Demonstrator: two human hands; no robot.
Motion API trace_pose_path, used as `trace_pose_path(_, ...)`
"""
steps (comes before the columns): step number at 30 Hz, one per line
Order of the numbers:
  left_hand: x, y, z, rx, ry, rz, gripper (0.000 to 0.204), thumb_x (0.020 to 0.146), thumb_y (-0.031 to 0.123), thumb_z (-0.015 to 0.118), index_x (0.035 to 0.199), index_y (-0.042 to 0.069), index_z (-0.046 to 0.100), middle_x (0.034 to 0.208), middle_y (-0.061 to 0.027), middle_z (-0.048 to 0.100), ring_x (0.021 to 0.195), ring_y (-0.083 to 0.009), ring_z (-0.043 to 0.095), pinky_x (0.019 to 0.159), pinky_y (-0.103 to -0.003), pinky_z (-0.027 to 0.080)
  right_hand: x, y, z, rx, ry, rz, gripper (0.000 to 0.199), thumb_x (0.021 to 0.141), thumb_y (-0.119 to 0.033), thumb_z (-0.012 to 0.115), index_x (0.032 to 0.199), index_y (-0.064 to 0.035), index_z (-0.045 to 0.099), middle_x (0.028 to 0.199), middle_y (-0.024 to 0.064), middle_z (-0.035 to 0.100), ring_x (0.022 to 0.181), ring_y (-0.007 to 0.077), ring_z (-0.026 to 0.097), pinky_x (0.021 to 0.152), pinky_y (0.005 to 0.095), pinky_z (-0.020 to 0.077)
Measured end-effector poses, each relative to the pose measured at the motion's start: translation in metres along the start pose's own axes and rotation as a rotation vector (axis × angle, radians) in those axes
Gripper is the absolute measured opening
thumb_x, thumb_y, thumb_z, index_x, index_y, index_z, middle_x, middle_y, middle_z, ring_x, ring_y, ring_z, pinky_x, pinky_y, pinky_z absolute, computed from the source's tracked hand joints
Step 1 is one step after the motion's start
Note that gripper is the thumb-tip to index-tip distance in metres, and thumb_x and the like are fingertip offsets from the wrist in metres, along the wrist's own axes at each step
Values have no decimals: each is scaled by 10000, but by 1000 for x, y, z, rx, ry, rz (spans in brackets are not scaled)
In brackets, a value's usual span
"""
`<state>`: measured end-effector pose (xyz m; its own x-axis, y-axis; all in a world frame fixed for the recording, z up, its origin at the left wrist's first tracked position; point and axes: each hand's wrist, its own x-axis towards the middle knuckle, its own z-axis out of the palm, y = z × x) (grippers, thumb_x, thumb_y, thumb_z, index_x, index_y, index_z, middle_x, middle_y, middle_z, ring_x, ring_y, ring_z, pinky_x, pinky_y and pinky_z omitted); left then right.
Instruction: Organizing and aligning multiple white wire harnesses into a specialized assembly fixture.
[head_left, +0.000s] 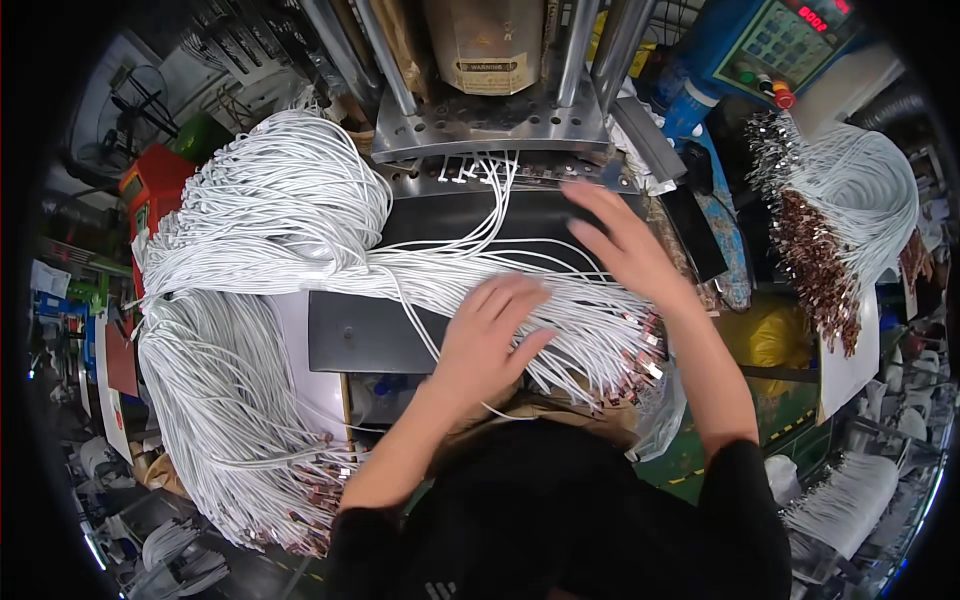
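Note:
A thick bundle of white cables (430,275) with metal and brown connector ends runs left to right across the work surface. Over its middle lies my left hand (485,335), slightly blurred, fingers stretched and thumb spread, touching the cables without a grip on them. Several single cables (497,205) lead from the bundle up to a metal mould bar (550,172) beneath the press's upper plate (490,130). My right hand (625,240) hovers by the right end of that bar, fingers extended and thumb apart, with nothing in it.
Steel columns (580,50) rise above the plate. A large cable heap (270,200) sits at left, another (220,400) hangs below it. To the right are a blue control box (770,50) with buttons, another cable bundle (850,200) and a yellow bag (770,335).

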<state>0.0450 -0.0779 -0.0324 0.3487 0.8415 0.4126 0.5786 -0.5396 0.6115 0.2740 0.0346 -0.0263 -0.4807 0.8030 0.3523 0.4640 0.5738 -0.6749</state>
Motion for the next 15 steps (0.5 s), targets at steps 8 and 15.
trace_pose_path(8,30,-26,43,289,-194,27,583,967,407,614,1373,0,519,1424,-198,507,1350,-376,449,1114,-489,368,83,51,75,-366,37,68,323,938,-224,633,1179,-12,675,1127,202,689,1117,394,608,963,432,479)
trace_pose_path(15,17,-59,9,394,-170,-92,548,977,387,600,1330,-29,549,1352,-227,565,1296,-382,508,1066,-477,411,4,1,8,52,326,166,141,917,-58,642,1043,3,660,987,118,682,950,219,633,864,332,491)
